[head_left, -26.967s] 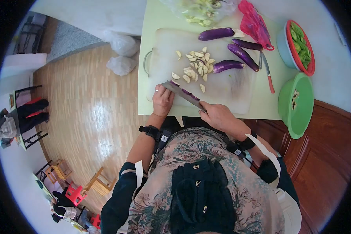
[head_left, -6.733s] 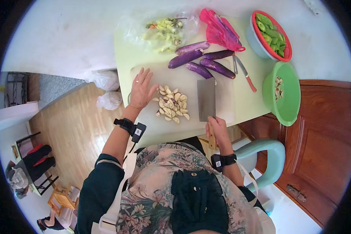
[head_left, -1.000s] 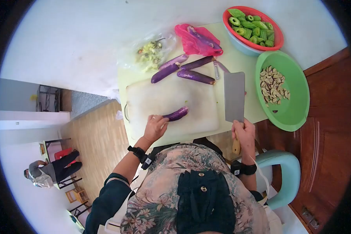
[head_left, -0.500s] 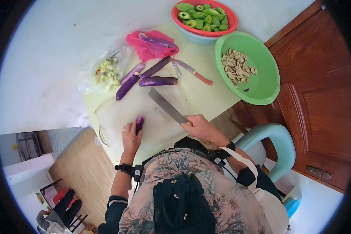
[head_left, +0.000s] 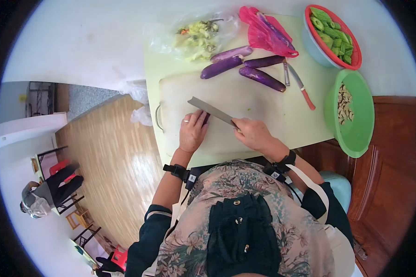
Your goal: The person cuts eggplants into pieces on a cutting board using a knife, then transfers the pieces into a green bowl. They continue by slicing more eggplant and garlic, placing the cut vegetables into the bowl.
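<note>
My right hand [head_left: 254, 135] grips a kitchen knife [head_left: 212, 111] with a broad blade. Its blade lies across the far end of a short purple eggplant piece [head_left: 206, 119], close to my left fingertips. That piece is pressed to the white cutting board [head_left: 180, 90] by my left hand [head_left: 192, 131], whose bent fingers partly hide it. Beyond the board lie several whole eggplants [head_left: 222, 67], and another shows in a pink plastic bag [head_left: 268, 34].
A red-handled knife [head_left: 305, 94] and a peeler [head_left: 286, 75] lie right of the eggplants. A green basin [head_left: 363, 129] holds sliced pieces; a red basket [head_left: 357, 60] holds cut green gourd. Scraps fill a clear bag [head_left: 164, 40]. A person [head_left: 51, 191] sits at far left.
The knife has come over to my left hand, its blade now on the eggplant piece. My view has turned, so the table things appear further right.
</note>
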Action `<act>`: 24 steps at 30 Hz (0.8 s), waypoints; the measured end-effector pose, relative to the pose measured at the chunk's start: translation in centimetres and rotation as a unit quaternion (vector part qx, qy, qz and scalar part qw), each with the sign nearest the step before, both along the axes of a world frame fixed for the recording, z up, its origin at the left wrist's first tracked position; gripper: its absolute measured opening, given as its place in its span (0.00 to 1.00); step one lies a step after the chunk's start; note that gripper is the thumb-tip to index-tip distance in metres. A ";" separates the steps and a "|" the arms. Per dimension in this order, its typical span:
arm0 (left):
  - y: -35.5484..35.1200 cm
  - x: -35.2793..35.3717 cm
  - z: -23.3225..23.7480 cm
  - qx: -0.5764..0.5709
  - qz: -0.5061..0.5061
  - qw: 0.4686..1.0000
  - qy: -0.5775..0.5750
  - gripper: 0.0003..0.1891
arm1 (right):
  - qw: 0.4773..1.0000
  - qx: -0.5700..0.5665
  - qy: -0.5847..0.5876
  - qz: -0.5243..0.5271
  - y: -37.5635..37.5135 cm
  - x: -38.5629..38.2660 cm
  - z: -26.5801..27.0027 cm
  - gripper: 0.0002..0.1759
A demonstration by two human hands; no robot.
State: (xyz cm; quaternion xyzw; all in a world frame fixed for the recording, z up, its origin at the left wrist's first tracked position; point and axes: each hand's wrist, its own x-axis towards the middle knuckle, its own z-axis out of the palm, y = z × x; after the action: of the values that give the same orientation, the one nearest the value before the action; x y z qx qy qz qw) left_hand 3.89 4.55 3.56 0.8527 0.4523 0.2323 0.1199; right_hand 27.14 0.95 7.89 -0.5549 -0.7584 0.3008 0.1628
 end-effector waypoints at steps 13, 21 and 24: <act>0.1 -0.1 -2.0 0.024 -0.012 0.998 0.065 0.21 | 0.982 0.026 -0.167 0.082 -1.3 -0.8 2.0 0.21; -0.1 0.1 -2.1 0.041 -0.003 0.997 0.072 0.20 | 0.977 -0.017 -0.203 0.069 -1.8 -0.7 2.2 0.24; -0.2 0.1 -2.0 0.043 0.000 0.997 0.071 0.20 | 0.973 -0.007 -0.220 0.077 -1.7 -0.9 2.2 0.23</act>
State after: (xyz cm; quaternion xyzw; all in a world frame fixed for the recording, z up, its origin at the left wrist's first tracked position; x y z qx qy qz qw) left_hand 3.99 4.36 1.53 0.8711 0.4497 0.1907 0.0510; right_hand 26.29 -0.75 10.07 -0.5488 -0.8136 0.1886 -0.0354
